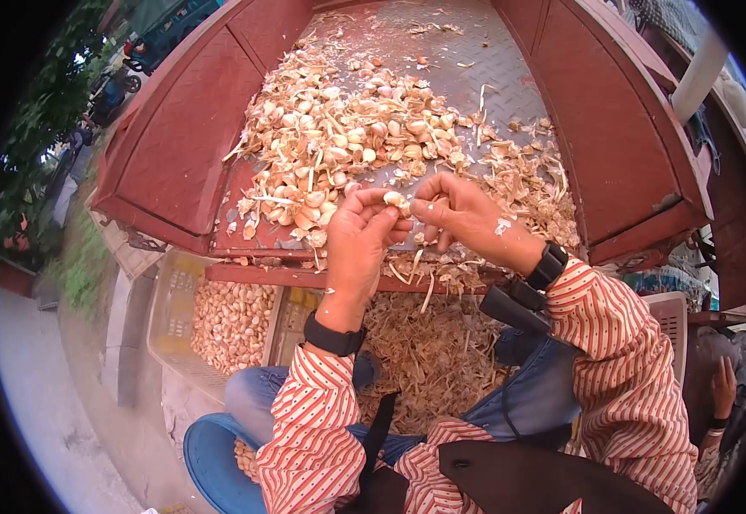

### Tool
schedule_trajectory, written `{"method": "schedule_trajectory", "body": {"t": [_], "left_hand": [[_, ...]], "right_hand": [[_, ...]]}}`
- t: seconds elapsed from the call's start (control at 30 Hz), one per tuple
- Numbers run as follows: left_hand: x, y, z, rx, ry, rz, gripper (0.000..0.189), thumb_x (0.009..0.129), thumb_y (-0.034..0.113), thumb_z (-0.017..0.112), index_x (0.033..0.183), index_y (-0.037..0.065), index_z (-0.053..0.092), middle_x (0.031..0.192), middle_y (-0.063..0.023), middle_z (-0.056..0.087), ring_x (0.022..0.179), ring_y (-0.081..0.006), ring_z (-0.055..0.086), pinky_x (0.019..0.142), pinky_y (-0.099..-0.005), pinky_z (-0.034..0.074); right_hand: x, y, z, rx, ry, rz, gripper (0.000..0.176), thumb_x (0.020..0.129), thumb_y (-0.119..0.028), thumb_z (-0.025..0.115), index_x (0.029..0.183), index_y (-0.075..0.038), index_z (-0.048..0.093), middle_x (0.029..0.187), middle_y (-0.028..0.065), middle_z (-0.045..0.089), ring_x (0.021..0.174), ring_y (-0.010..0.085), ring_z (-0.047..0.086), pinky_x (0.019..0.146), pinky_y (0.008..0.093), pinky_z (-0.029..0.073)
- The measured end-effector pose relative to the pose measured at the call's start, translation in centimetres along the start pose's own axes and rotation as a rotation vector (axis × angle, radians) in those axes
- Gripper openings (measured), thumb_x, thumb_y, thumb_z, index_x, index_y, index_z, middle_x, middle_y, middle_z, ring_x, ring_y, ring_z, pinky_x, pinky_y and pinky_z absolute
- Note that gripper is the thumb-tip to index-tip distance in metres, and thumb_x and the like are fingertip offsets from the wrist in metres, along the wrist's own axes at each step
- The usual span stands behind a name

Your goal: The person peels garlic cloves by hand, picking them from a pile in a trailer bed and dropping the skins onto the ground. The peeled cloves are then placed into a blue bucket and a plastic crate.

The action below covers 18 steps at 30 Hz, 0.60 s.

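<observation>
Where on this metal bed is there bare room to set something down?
Bare tread plate shows at the far end, between the garlic pile and the right red side wall; few skins lie there. The near edge, where the left hand holds a clove beside the right hand, is crowded with skins.

clove mostly hidden by fingers, crate pt. behind cart
</observation>
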State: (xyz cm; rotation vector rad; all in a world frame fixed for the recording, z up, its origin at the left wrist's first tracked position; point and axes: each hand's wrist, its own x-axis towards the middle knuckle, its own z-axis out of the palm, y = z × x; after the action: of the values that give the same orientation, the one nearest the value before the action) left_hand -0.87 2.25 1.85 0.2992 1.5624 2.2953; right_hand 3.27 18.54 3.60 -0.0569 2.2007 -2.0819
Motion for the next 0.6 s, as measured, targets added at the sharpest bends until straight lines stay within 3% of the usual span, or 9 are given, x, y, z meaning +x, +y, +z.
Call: {"method": "schedule_trajectory", "body": {"t": [0.13, 0.17, 0.27, 0.3, 0.4, 0.43, 0.53, 0.57, 0.6], "left_hand": [[-2.2, 0.3, 1.1, 0.161, -0.029, -0.004, 0.021, 0.087, 0.0, 0.05, 0.108, -0.004, 0.051, 0.095, -0.0104, 0.062, 0.081, -0.0136, 0.062, 0.07, -0.024, 0.053], [-2.8, 0.9, 1.4, 0.21, -0.08, 0.012, 0.025, 0.089, 0.006, 0.051, 0.112, -0.003, 0.051, 0.096, -0.0073, 0.062, 0.082, -0.0128, 0.062, 0.073, -0.023, 0.051], [-3.2, 0.3, 1.2, 0.423, -0.111, 0.134, 0.023, 0.091, 0.011, 0.051, 0.11, -0.002, 0.053, 0.092, -0.0062, 0.062, 0.079, -0.0115, 0.061, 0.07, -0.0226, 0.05], [-3.0, 0.1, 1.0, 0.508, -0.093, 0.137, 0.021, 0.092, 0.014, 0.05, 0.106, -0.001, 0.054, 0.085, -0.0043, 0.061, 0.072, -0.0083, 0.057, 0.064, -0.0203, 0.048], [-3.6, -0.4, 0.9, 0.456, -0.039, 0.071, 0.019, 0.092, 0.016, 0.051, 0.101, -0.001, 0.056, 0.08, -0.0026, 0.059, 0.065, -0.0063, 0.053, 0.059, -0.0185, 0.044], [-3.8, -0.6, 0.8, 0.284, -0.053, 0.059, 0.02, 0.093, 0.018, 0.05, 0.1, 0.0, 0.055, 0.075, -0.0015, 0.055, 0.061, -0.0057, 0.049, 0.056, -0.018, 0.041], [-3.9, -1.4, -0.6, -0.2, -0.119, -0.009, 0.022, 0.094, 0.019, 0.048, 0.102, 0.0, 0.054, 0.074, -0.0022, 0.054, 0.06, -0.0063, 0.046, 0.055, -0.0188, 0.039], [-4.3, -1.1, -0.6, -0.304, -0.131, -0.066, 0.023, 0.094, 0.019, 0.046, 0.104, -0.001, 0.052, 0.073, -0.0031, 0.051, 0.06, -0.0078, 0.043, 0.055, -0.019, 0.037], [-4.6, -1.1, -0.6, -0.354, -0.132, -0.09, 0.023, 0.095, 0.019, 0.046, 0.104, -0.001, 0.052, 0.073, -0.0035, 0.051, 0.061, -0.0081, 0.044, 0.055, -0.0191, 0.037]], "right_hand": [[-0.8, 0.1, 0.6, -0.391, 0.03, -0.211, 0.024, 0.088, -0.023, 0.055, 0.092, 0.0, 0.047, 0.075, 0.0125, 0.055, 0.067, 0.0216, 0.056, 0.056, 0.0325, 0.041], [-0.9, -0.3, 0.5, -0.424, 0.035, -0.169, 0.019, 0.085, -0.018, 0.056, 0.088, -0.001, 0.048, 0.076, 0.0171, 0.055, 0.068, 0.0276, 0.056, 0.058, 0.0366, 0.042], [-0.8, 0.6, 0.2, -0.721, 0.04, -0.477, 0.014, 0.082, -0.013, 0.054, 0.087, -0.001, 0.048, 0.075, 0.0188, 0.055, 0.07, 0.0326, 0.057, 0.059, 0.0384, 0.043], [-1.0, 0.4, 0.6, -0.764, 0.038, -0.523, 0.01, 0.079, -0.009, 0.052, 0.084, -0.002, 0.048, 0.073, 0.0201, 0.055, 0.07, 0.0368, 0.055, 0.059, 0.0411, 0.043], [-1.0, 0.2, 0.3, -0.641, -0.055, -0.515, 0.011, 0.079, -0.011, 0.053, 0.084, -0.001, 0.05, 0.069, 0.0164, 0.054, 0.063, 0.0309, 0.055, 0.056, 0.0371, 0.043], [-0.9, -0.1, -0.3, -0.369, -0.16, -0.385, 0.012, 0.081, -0.012, 0.054, 0.083, 0.0, 0.052, 0.067, 0.0115, 0.054, 0.058, 0.0227, 0.053, 0.054, 0.0319, 0.042], [-0.7, -1.2, -1.5, 0.011, -0.096, 0.006, 0.016, 0.084, -0.015, 0.054, 0.08, 0.001, 0.053, 0.065, 0.0075, 0.054, 0.058, 0.0166, 0.05, 0.053, 0.0288, 0.041], [0.3, 0.0, -2.3, -0.259, 0.006, -0.148, 0.019, 0.087, -0.017, 0.051, 0.078, 0.0, 0.054, 0.066, 0.0115, 0.057, 0.059, 0.0231, 0.055, 0.054, 0.0346, 0.043], [0.6, 0.8, -3.2, -0.536, 0.044, -0.152, 0.019, 0.088, -0.018, 0.051, 0.079, -0.001, 0.055, 0.065, 0.0117, 0.057, 0.058, 0.0237, 0.055, 0.054, 0.0353, 0.042]]}}
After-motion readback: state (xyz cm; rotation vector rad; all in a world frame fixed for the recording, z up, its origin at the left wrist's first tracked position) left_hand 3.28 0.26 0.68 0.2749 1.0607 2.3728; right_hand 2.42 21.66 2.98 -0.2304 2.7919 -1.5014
